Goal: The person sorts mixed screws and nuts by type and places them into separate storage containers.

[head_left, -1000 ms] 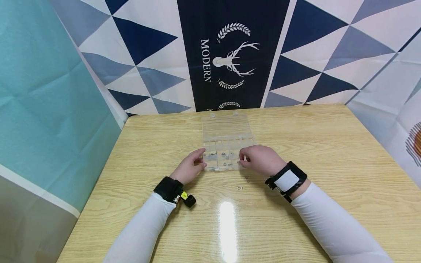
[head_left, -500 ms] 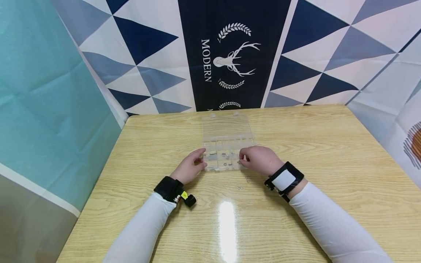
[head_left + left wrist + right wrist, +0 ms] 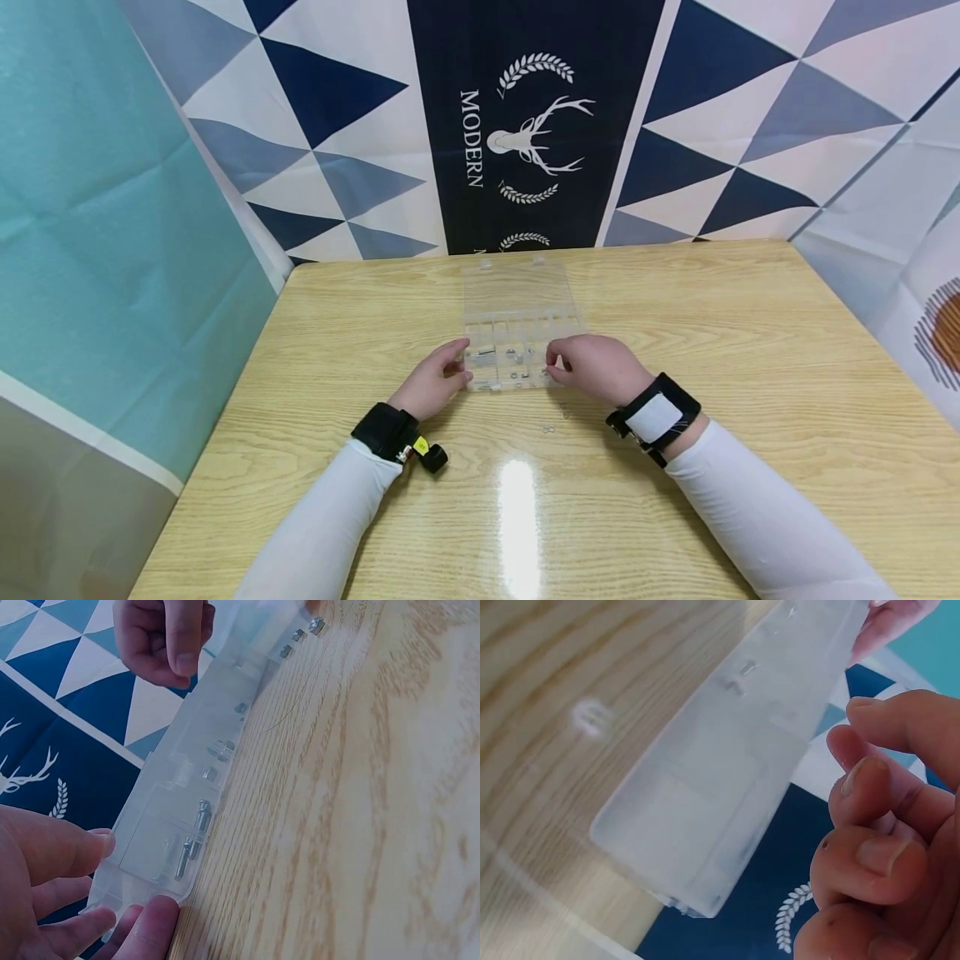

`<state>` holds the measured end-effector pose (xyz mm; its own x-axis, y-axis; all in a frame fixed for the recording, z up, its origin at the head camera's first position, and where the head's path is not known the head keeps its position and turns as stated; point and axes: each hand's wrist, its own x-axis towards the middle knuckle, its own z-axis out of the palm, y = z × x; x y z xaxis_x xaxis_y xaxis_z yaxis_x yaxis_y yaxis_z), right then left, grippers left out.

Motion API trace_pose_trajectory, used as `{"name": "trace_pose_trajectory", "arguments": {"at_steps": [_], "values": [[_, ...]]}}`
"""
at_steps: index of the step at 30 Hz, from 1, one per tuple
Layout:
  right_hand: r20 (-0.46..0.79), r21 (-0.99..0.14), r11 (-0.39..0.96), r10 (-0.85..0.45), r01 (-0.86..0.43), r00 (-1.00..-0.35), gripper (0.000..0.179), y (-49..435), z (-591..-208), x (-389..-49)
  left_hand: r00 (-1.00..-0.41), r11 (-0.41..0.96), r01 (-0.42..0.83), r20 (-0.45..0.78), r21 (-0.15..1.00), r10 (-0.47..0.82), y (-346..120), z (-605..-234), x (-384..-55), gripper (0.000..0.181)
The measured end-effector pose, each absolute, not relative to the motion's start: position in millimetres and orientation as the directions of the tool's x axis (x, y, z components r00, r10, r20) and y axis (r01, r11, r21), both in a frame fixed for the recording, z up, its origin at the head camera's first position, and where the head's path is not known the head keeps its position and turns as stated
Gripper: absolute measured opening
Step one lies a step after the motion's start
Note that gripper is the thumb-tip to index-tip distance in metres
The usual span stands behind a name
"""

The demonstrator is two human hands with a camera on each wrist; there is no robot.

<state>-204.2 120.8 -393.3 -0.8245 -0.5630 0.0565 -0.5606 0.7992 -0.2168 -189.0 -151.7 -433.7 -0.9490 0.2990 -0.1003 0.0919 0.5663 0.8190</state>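
Observation:
A clear plastic compartment box (image 3: pixel 512 385) lies on the table with its lid (image 3: pixel 516 285) folded back. My left hand (image 3: pixel 433 385) grips the box's left end, with fingers and thumb around its edge in the left wrist view. Screws (image 3: pixel 193 832) lie in the compartment nearest that hand, and small metal pieces (image 3: pixel 514 353) sit in the middle ones. Over the right compartments is my right hand (image 3: pixel 596 367), its fingers curled and thumb close to the index finger. A small grey speck shows by its fingertips; I cannot tell whether they pinch it.
Several small nuts (image 3: pixel 298 634) lie on the wooden table (image 3: pixel 360 300) in front of the box, near the right wrist. A patterned cloth (image 3: pixel 360 125) hangs behind the table. A blue-green wall covering (image 3: pixel 112 208) stands at the left.
Both hands and the box stay in almost the same place. The right wrist shifts only slightly.

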Motion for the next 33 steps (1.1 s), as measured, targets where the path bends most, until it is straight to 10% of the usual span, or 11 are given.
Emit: {"name": "trace_pose_trajectory", "arguments": {"at_steps": [33], "values": [[-0.024, -0.220, 0.665, -0.735, -0.714, -0.678, 0.020, 119, -410, -159, -0.949, 0.579, 0.081, -0.114, 0.811, 0.293, -150, -429, -188, 0.057]]}}
